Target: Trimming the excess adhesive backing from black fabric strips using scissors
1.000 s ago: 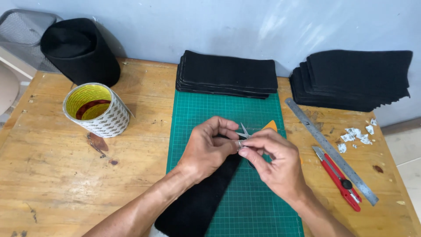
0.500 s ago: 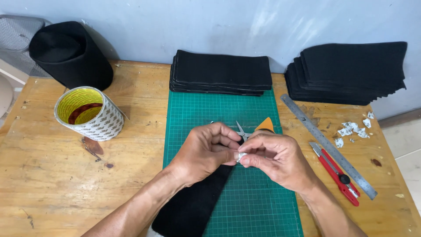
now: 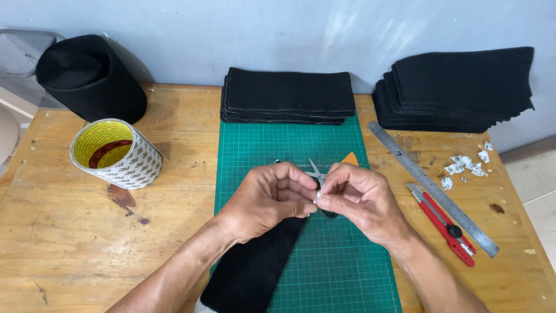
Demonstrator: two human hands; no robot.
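Note:
My left hand (image 3: 267, 200) and my right hand (image 3: 360, 200) meet over the green cutting mat (image 3: 341, 272). Their fingertips pinch a small white paper scrap (image 3: 318, 197) at the end of a long black felt strip (image 3: 255, 266), which runs from my hands toward the near edge. Small scissors (image 3: 315, 171) with an orange handle (image 3: 349, 159) lie on the mat just behind my fingers, mostly hidden by them.
A wide tape roll (image 3: 116, 153) stands at left, a black felt cylinder (image 3: 90, 75) behind it. Two stacks of black felt (image 3: 288, 95) (image 3: 457, 87) lie at the back. A steel ruler (image 3: 431, 186), red utility knife (image 3: 443, 223) and white paper scraps (image 3: 466, 165) sit at right.
My hands have drawn closer together and the fingertips now pinch the white scrap at the strip's end. The view has shifted slightly.

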